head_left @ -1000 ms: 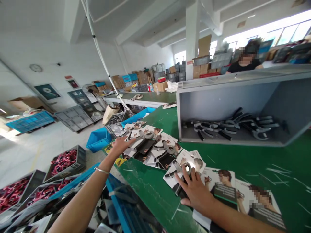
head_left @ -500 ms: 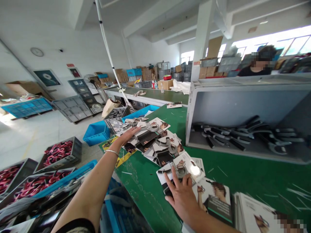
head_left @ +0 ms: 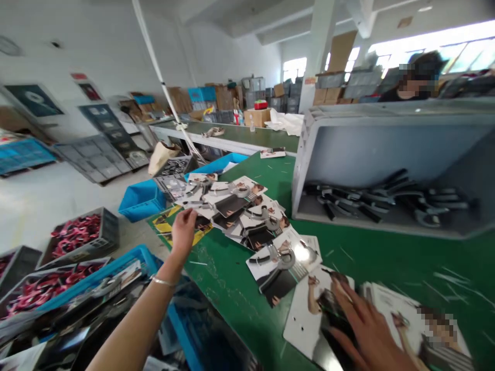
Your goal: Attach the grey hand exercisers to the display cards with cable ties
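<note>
My left hand (head_left: pixel 183 231) is at the near left edge of a row of overlapping display cards with grey-and-black clippers on them (head_left: pixel 240 203). Its fingers are pressed together, and what they hold, if anything, is hidden. My right hand (head_left: pixel 365 327), slightly blurred, lies with fingers stretched over a bare printed card (head_left: pixel 301 319) that has small holes. Just beyond it, a card with a clipper (head_left: pixel 285 260) lies at the near end of the row. To the right of that hand is a stack of printed cards (head_left: pixel 410 314).
A grey crate (head_left: pixel 305 170) lies on its side on the green table (head_left: pixel 220 278), with loose clippers (head_left: pixel 359 201) inside. Crates of pink-handled tools (head_left: pixel 77 234) and a blue bin (head_left: pixel 142 201) stand at the left. Another person (head_left: pixel 415 77) is behind the crate.
My right hand has left the nearest clipper card and moved right onto the bare card. My left hand has drawn back from the pile toward the table edge, fingers now pinched. The view has shifted.
</note>
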`<state>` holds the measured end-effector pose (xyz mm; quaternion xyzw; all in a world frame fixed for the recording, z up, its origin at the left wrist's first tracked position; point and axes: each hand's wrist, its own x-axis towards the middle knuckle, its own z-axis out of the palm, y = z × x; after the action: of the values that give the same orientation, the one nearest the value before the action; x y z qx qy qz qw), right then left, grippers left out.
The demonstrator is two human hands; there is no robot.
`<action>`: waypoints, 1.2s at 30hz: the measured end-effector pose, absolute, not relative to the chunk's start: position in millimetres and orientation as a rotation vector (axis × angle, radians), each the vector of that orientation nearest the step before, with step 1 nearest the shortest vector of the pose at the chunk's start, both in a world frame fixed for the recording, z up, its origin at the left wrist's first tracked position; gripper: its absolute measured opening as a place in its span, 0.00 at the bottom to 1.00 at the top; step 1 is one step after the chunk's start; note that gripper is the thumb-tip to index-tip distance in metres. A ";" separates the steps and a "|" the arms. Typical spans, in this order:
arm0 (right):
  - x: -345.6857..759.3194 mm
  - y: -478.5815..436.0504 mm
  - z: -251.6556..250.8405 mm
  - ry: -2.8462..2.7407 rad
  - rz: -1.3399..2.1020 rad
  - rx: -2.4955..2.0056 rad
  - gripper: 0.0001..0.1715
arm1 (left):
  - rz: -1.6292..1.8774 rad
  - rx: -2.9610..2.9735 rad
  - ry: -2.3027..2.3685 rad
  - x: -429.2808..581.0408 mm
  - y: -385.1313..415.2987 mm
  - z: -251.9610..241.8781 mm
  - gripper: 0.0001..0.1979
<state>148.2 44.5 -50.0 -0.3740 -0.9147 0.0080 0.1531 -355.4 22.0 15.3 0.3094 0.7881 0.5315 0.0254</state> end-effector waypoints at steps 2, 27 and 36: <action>174.5 48.5 -42.2 -2.582 0.076 -1.203 0.37 | 1.604 0.951 2.379 -317.3 -6.2 -11.6 0.23; 189.3 45.9 46.8 -2.154 1.235 -1.220 0.15 | 1.031 1.348 1.527 -54.5 -30.2 -23.3 0.18; 326.4 72.1 2.4 -1.991 0.463 -1.530 0.28 | 0.992 1.836 1.443 21.8 22.3 0.8 0.17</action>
<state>326.4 72.1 2.4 -0.5734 -0.7464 0.1736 0.2898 21.8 22.3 0.8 0.6908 0.5431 0.3733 0.2975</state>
